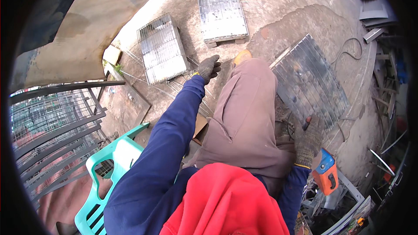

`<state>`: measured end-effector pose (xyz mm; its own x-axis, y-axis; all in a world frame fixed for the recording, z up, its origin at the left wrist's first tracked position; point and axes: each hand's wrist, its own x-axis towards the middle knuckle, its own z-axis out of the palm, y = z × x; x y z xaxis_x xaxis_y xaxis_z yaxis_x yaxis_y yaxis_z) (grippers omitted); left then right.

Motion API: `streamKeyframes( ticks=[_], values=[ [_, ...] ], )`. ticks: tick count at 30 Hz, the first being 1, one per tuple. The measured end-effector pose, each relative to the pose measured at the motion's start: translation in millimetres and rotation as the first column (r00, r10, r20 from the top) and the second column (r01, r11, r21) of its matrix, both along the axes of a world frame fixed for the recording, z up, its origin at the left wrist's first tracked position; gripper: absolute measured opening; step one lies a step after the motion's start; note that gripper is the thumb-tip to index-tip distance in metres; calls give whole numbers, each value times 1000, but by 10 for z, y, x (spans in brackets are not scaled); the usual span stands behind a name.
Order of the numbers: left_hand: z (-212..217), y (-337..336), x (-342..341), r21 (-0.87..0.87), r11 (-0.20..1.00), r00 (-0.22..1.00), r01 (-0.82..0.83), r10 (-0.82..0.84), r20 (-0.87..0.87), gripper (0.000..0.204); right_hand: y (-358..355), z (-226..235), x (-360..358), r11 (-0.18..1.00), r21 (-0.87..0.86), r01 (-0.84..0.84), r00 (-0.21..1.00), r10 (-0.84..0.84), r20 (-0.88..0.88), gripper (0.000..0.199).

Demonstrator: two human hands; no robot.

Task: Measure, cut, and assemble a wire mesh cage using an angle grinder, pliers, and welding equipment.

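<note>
My left hand (209, 68), in a dark grey knit glove, is stretched forward with its fingers extended and nothing visible in them. It is beside the corner of a slatted metal panel (162, 52), above thin metal rods (176, 86) on the ground. My right hand (310, 141), also gloved, is by my right knee at the near edge of a larger dark slatted metal panel (307, 76). One bare fingertip pokes out of that glove. Whether its fingers grip the panel edge I cannot tell. Another bright slatted panel (223, 13) rests on blocks farther ahead.
An orange and blue machine (325, 172) stands beside my right forearm, among metal scraps. A green plastic chair (98, 165) is at my left, with dark metal bars and wire grids (56, 126) beyond. A cable (348, 52) lies at right. A brown sheet (91, 39) covers the upper left.
</note>
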<state>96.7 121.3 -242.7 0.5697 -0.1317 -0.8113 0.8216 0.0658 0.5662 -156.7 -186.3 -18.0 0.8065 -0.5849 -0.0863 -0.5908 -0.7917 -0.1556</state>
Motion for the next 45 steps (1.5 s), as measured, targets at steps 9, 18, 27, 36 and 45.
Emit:
streamKeyframes(
  ticks=[9,18,27,36,45],
  values=[
    [-459,-706,633,-236,869,901,-435,420,-112,91,0,-23,7,999,-40,-37,995,33,-89,54],
    [-868,-674,1230,-323,703,770,-634,613,-175,35,-19,-65,30,997,-44,-68,992,62,-111,62],
    [-552,280,971,-403,773,725,-489,618,305,24,70,239,213,996,17,88,958,-80,-275,62],
    [884,-258,895,-341,919,870,-199,325,370,30,85,-418,-234,992,-39,117,993,-118,-5,71],
    [2471,-1911,-229,644,765,-197,-30,-636,746,51,474,-476,-726,996,-59,-63,948,78,310,48]
  ],
)
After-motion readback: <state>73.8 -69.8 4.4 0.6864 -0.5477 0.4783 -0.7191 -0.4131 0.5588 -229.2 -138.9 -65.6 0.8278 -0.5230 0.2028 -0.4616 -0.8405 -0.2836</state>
